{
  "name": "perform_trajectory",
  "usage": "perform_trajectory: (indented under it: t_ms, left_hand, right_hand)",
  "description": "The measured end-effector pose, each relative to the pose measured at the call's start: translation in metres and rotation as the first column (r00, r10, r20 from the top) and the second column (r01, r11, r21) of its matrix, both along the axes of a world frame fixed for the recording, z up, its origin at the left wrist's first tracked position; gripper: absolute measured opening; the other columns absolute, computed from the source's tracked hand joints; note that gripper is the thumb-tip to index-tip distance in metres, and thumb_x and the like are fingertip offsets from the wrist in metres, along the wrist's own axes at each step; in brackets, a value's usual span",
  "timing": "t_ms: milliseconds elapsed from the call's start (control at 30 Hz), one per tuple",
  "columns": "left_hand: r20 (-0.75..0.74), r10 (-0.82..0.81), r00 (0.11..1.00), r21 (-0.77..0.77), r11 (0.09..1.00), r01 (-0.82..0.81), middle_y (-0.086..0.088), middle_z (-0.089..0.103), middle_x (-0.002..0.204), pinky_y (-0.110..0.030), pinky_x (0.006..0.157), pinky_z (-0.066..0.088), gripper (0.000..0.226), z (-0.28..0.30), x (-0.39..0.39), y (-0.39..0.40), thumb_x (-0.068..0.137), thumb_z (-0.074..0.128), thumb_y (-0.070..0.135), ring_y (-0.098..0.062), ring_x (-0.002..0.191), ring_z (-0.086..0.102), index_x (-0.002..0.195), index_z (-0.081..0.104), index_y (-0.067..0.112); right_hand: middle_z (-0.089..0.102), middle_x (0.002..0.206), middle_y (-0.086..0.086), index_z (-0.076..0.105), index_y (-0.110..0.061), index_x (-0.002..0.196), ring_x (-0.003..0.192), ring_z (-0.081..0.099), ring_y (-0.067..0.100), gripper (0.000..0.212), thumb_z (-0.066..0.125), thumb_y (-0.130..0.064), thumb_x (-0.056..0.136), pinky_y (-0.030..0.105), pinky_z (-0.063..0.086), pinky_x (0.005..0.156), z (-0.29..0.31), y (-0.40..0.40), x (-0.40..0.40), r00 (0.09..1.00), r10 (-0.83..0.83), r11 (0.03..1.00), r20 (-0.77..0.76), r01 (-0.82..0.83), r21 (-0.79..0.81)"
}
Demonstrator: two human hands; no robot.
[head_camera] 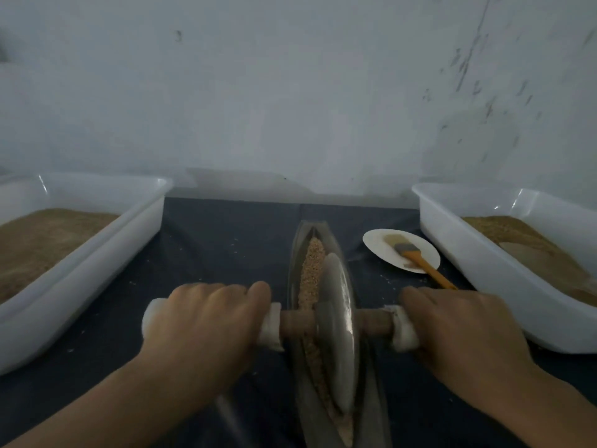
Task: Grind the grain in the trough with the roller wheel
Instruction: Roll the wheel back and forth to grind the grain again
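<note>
A narrow boat-shaped metal trough (294, 253) runs away from me at the centre of the dark cloth. Pale crushed grain (312, 263) lies along its groove. A metal roller wheel (337, 331) stands upright in the trough on a wooden axle (295, 323). White padding wraps both axle ends. My left hand (206, 321) grips the left padded handle. My right hand (458, 328) grips the right padded handle. The near end of the trough is partly hidden by the wheel.
A white tub (106, 250) of brown grain sits at the left, and a second white tub (484, 263) with grain at the right. A white paper plate (378, 245) holds an orange-handled brush (416, 258) behind my right hand. A pale wall stands close behind.
</note>
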State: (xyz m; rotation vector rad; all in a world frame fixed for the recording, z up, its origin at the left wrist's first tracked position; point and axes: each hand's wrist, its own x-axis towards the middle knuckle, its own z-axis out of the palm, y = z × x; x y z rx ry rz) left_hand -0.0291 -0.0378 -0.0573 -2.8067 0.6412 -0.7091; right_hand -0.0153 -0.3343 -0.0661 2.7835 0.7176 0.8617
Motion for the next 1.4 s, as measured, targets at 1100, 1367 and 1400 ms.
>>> perform_trajectory:
  t_ms: [1100, 1367, 1400]
  left_hand:
    - [0.011, 0.277, 0.961, -0.138, 0.952, -0.273, -0.002, 0.063, 0.086, -0.034, 0.06, 0.035, 0.019, -0.006, 0.127, -0.014, 0.084, 0.059, 0.031, -0.028, 0.075, 0.059, 0.087, 0.041, 0.024]
    - [-0.067, 0.248, 0.966, -0.166, 0.952, -0.256, 0.006, 0.058, 0.079, -0.033, 0.059, 0.037, 0.025, -0.009, 0.08, -0.01, 0.085, 0.059, 0.033, -0.023, 0.066, 0.052, 0.083, 0.036, 0.025]
    - [-0.019, 0.209, 0.978, -0.133, 0.969, -0.209, 0.008, 0.053, 0.072, -0.031, 0.055, 0.034, 0.032, -0.01, 0.058, -0.008, 0.079, 0.065, 0.033, -0.02, 0.059, 0.049, 0.08, 0.034, 0.026]
  right_hand:
    - [0.061, 0.076, 0.004, 0.038, -0.024, 0.078, 0.061, 0.05, 0.026, 0.031, 0.065, -0.037, 0.079, 0.031, 0.029, 0.053, 0.009, 0.036, 0.126, 0.972, -0.235, 0.972, 0.0, 0.235, -0.022]
    - [0.058, 0.062, 0.002, 0.045, -0.02, 0.074, 0.051, 0.052, 0.023, 0.038, 0.079, -0.032, 0.065, 0.025, 0.017, 0.046, 0.012, 0.034, 0.068, 0.981, -0.161, 0.973, 0.105, 0.175, -0.15]
    - [0.055, 0.056, 0.001, 0.049, -0.019, 0.071, 0.045, 0.05, 0.022, 0.039, 0.084, -0.03, 0.056, 0.024, 0.018, 0.046, 0.011, 0.029, 0.049, 0.984, -0.134, 0.979, 0.114, 0.149, -0.141]
